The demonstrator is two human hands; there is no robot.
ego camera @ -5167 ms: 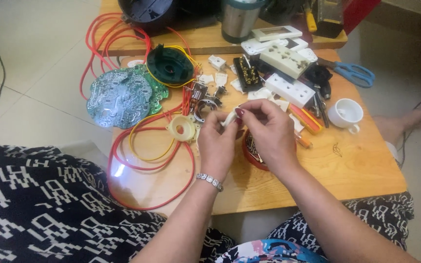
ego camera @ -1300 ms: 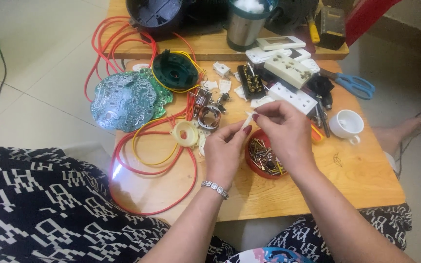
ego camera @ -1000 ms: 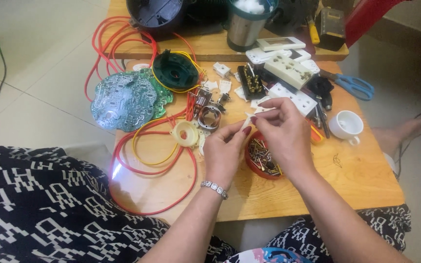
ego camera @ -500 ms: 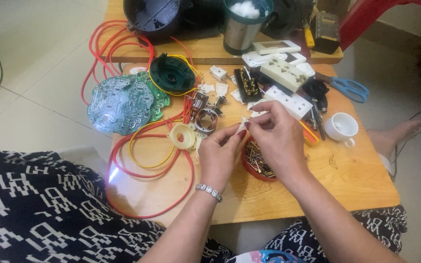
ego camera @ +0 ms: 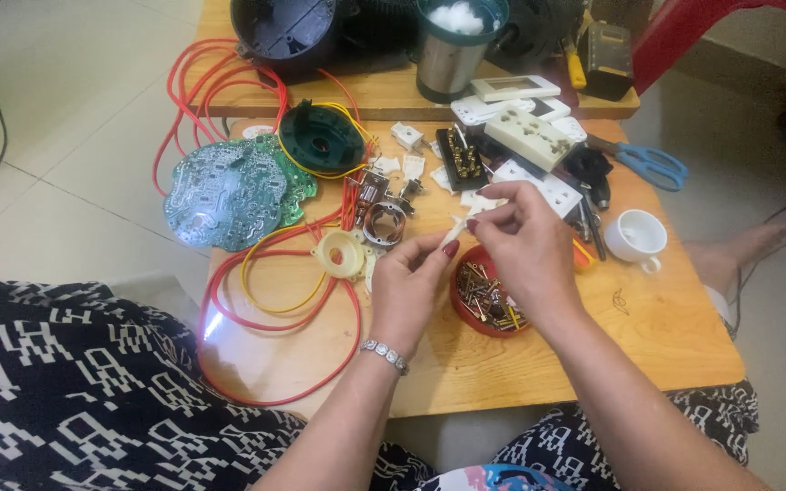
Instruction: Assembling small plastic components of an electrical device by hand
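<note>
My left hand [ego camera: 411, 289] and my right hand [ego camera: 520, 244] meet above the low wooden table [ego camera: 657, 336], both pinching a small white plastic part [ego camera: 462, 224] between the fingertips. The part is a thin pale piece, mostly hidden by my fingers. Just under my right hand sits a red dish [ego camera: 487, 298] filled with several metal screws and contacts. A cream round plastic piece [ego camera: 339, 254] and a metal ring part [ego camera: 383, 223] lie left of my hands.
Red and yellow wires [ego camera: 266, 300] loop over the table's left side beside a green circuit board [ego camera: 229, 191]. White socket plates [ego camera: 531, 138], blue scissors [ego camera: 649, 165], a white cup [ego camera: 639, 238], a metal tumbler [ego camera: 452, 45] and a black round housing [ego camera: 284, 32] crowd the far side. A bare foot [ego camera: 739, 255] rests at right.
My hands have stayed together over the red dish, working the small white part; only the fingers shifted slightly. The camera view has drifted a little.
</note>
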